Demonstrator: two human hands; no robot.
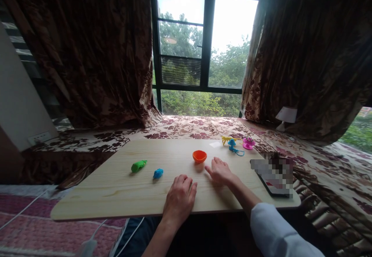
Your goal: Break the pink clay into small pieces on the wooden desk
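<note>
An orange bowl-like cup (pixel 199 157) stands upright near the middle of the light wooden table (pixel 116 195). Just to its right, my right hand (pixel 220 170) lies low over the tabletop with fingers stretched out and the thumb apart; no object shows in it. Nearer the front edge, my left hand (pixel 179 195) rests on the table, fingers loosely bent and thumb apart, with nothing seen in it. Left of that hand are a small blue toy (pixel 158 173) and a green toy (pixel 139 166), both lying on the wood.
At the back right are a blue mushroom-shaped toy (pixel 231 144) with a loop, a yellow branching toy (pixel 228 140), a pink toy (pixel 248 143) and a pale paper-like piece (pixel 215 144). A dark-edged tablet-like object (pixel 269 179), partly blurred out, lies along the right side.
</note>
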